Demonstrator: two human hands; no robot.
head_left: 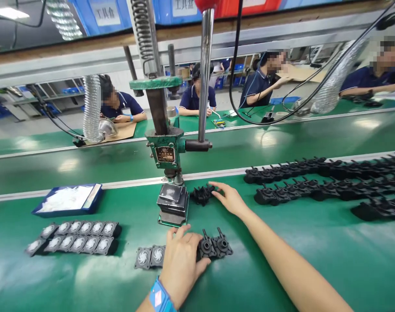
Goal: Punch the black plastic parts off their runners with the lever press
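Left hand overlaps black housings, right hand touches dark parts — both grips unclear.

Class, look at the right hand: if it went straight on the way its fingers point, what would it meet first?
Most likely the black parts beside the dark block; the right hand reaches right up to them, though depth leaves actual contact unclear.

There are fourteen white-impeller housings, at least three loose spouted housings, apparently three rows of black housings, one lever press, one blue tray and at least four co-workers.
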